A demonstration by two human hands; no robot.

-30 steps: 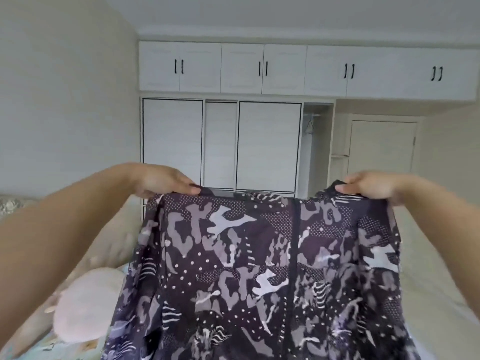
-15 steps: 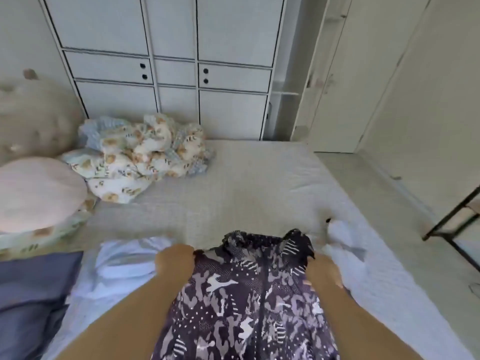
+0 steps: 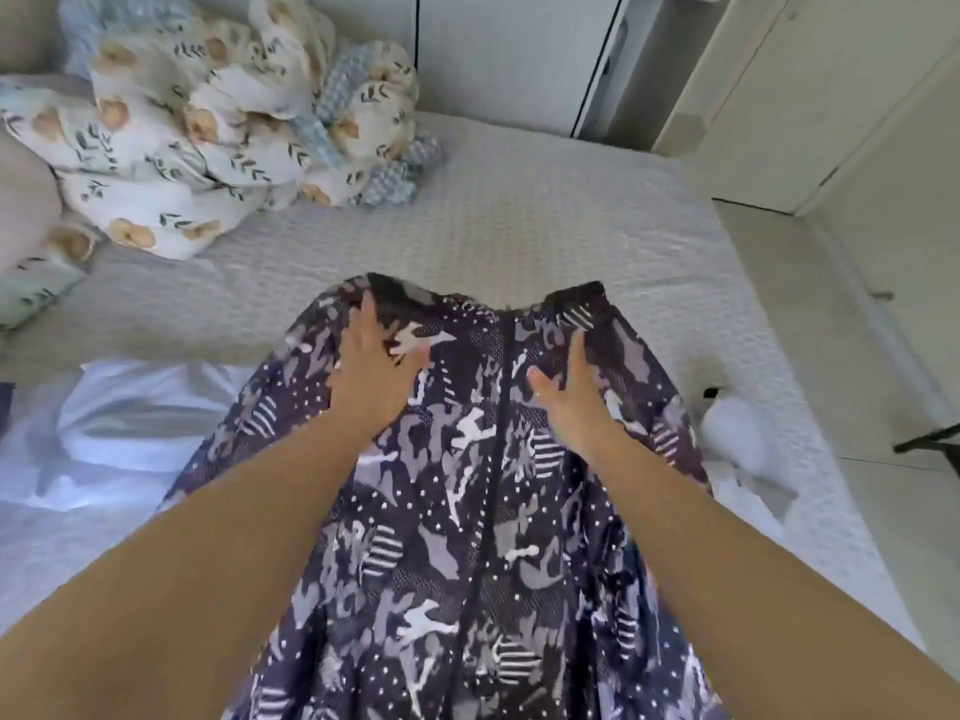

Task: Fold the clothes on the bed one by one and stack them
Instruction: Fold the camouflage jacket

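A dark purple skirt [image 3: 467, 537] with a white and grey camouflage print lies spread on the bed [image 3: 519, 226], its waistband pointing away from me. My left hand [image 3: 371, 366] rests flat on its upper left part, fingers spread. On the upper right part, just right of the centre seam, my right hand [image 3: 571, 397] presses flat with its fingers apart. Neither hand grips the cloth. A white garment [image 3: 119, 418] lies crumpled to the left of the skirt. Another white piece [image 3: 737, 439] lies at the skirt's right.
A crumpled floral quilt [image 3: 218, 127] is heaped at the far left of the bed. White wardrobe doors [image 3: 509, 49] stand behind the bed. The bed's right edge drops to a pale floor [image 3: 831, 356], where a black metal frame [image 3: 930, 439] juts in.
A second ago I held the skirt up in the air by its waistband with both hands. It has come down onto the bed, and both hands have let go and lie flat on it.
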